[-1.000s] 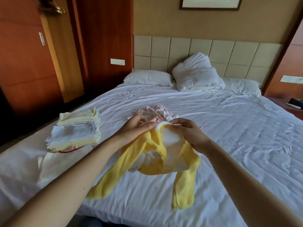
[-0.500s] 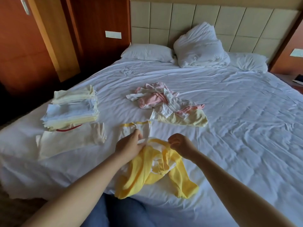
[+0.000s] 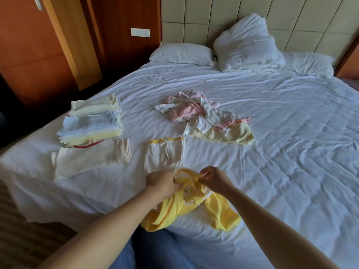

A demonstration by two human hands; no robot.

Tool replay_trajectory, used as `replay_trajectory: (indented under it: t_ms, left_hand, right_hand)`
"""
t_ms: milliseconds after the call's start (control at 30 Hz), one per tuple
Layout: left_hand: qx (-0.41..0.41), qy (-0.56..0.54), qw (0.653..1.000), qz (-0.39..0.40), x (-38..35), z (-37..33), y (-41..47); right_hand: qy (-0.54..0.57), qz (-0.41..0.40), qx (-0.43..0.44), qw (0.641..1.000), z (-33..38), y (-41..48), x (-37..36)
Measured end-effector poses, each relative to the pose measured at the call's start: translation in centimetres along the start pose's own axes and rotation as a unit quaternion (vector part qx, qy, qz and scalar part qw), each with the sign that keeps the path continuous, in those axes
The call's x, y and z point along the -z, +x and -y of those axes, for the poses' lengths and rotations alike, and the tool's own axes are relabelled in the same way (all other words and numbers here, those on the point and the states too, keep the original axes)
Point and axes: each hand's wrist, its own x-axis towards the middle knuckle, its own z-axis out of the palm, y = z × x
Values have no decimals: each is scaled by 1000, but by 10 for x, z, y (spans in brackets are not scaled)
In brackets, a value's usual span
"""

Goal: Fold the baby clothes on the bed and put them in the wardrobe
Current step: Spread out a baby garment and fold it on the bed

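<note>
Yellow baby garment point(image 3: 171, 212) sits bunched at the near edge of the bed point(image 3: 291, 152), and both hands are on it. The left hand point(image 3: 159, 181) has its fingers point(image 3: 174, 180) curled into the fabric at the collar end. The right hand point(image 3: 214, 179), just beside it, pinches the yellow trim of that same collar between thumb and fingertips. Two long yellow limbs trail back toward the person, sleeves or legs, I cannot tell which. One reaches the mattress edge above the person's blue trousers point(image 3: 155, 249); the other lies on the sheet to the right.

Just beyond the hands, white pants point(image 3: 165, 154) lie flat, with a yellow waistband and a drawstring on top. To their left a cream garment point(image 3: 87, 158) is spread out flat. Behind it, touching its far edge, stands a folded stack point(image 3: 93, 123) of white, pale blue and pale yellow pieces, with a line of red trim showing at the bottom.

Out in the middle of the bed there's a loose heap point(image 3: 204, 117) of pink, white and pale yellow clothes, crumpled together, well apart from the stack.

At the head of the bed a flat pillow point(image 3: 180, 54) lies on the left. A plump pillow point(image 3: 246, 43) is propped against the padded headboard point(image 3: 194, 18). Wooden wardrobe point(image 3: 29, 55) doors run down the left side of the room, and a white switch plate point(image 3: 140, 32) sits on the panel beside them.
</note>
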Motion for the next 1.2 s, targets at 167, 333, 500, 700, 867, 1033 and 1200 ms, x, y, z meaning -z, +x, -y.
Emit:
replay_trajectory:
  t_ms: [167,333,500,700,867,1033,1200]
  left_hand:
    - [-29,-98,995,-15,-1,11,-5]
    - [-41,-203,977,-57,9,20,-8]
    - [20,-423,897,-128,33,30,-4]
    - [63,-523,831,-177,77,41,14]
    - [15,-502,839,-209,93,42,9]
    - [-27,-473,874,-107,69,53,-5]
    - [-50,-418,897,-135,59,66,0]
  right_hand:
    - [-57,-25,-30,998,9,-4,-6]
    - [-134,-39,-14,990,14,-4,-7]
    - [-34,-87,-10,996,20,0,10]
    - [199,-187,71,959,43,14,57]
    - [252,-209,177,928,59,10,74]
    - [275,-139,170,936,60,1,54]
    - [298,-95,140,939,54,-1,42]
